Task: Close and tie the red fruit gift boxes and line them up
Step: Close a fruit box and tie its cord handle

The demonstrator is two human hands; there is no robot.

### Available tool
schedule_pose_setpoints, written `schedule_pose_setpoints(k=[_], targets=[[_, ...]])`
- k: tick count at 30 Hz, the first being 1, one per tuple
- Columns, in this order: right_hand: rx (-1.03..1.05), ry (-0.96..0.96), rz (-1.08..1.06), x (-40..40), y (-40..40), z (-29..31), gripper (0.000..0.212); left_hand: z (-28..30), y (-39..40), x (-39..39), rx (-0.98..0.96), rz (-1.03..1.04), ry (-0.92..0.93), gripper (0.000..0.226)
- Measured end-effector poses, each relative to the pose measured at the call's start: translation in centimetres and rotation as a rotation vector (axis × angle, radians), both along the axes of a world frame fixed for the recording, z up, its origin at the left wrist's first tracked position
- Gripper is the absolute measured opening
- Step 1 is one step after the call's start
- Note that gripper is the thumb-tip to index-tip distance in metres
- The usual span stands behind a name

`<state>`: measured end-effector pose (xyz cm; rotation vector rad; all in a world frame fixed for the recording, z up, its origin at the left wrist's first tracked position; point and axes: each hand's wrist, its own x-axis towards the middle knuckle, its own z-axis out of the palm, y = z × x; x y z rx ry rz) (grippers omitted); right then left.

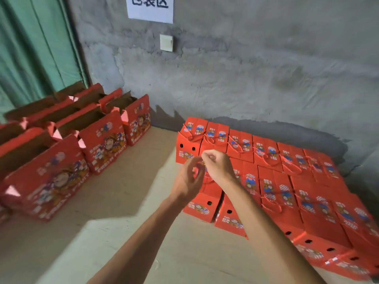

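Observation:
Several closed red fruit gift boxes (266, 181) with tied red cords stand in rows on the right of the floor. Both my hands hover over the box (205, 201) at the left end of the second row. My left hand (189, 177) has curled fingers at the red cord (207, 178) on top of that box. My right hand (217, 165) pinches the cord just above it, fingers curled. The picture is blurred, so the cord ends are hard to make out. Several open red boxes (102, 144) with raised flaps stand on the left.
Brown cardboard sheeting (133, 201) covers the floor between the two groups of boxes. A grey concrete wall (246, 68) with a paper sign (150, 7) and a switch plate (166, 43) runs behind. A green curtain (37, 48) hangs at the left.

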<state>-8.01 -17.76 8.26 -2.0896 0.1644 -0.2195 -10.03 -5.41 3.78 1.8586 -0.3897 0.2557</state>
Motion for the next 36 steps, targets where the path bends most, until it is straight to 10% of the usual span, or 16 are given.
schedule_pose_setpoints(k=[14,31,36], targets=[[0.225,0.025,0.364,-7.3,24.2,-4.3,0.039,-0.9,27.5,-10.3,-0.014,0.389,0.015,0.028],[0.071,0.187,0.248,-0.3,53.9,-7.5,0.030,-1.7,56.8,-1.9,0.182,0.573,0.080,0.031],[0.004,0.213,0.172,2.3,56.8,-8.3,0.060,-2.7,59.4,1.3,0.288,0.538,0.152,0.039]])
